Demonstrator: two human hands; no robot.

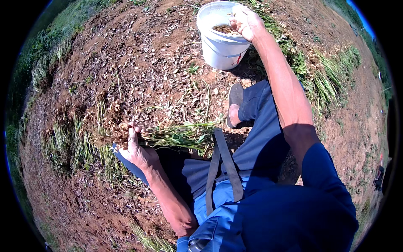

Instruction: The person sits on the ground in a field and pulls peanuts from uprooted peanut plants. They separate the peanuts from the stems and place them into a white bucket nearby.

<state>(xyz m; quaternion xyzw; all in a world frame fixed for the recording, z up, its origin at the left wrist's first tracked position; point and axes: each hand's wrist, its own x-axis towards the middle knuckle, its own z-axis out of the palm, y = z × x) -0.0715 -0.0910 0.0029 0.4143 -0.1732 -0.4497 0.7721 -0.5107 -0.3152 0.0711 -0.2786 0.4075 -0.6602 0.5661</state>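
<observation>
My left hand (138, 151) grips a bundle of pulled peanut plants (182, 134) near the root end, across my left thigh. Brown roots with peanut pods (118, 134) stick out to the left of the fist, and green stems and leaves trail to the right. My right hand (247, 23) is over the rim of a white plastic bucket (224, 50), its fingers loosely curled. A couple of peanuts (231, 14) show beside its fingertips; whether they are held or falling is unclear. Inside the bucket lie many peanuts (226, 30).
More pulled peanut plants lie in heaps at left (72, 141) and right (330, 75). Dry leaves cover the reddish soil (151, 60). My shoe (235, 94) rests below the bucket. A dark strap (228, 163) hangs over my lap.
</observation>
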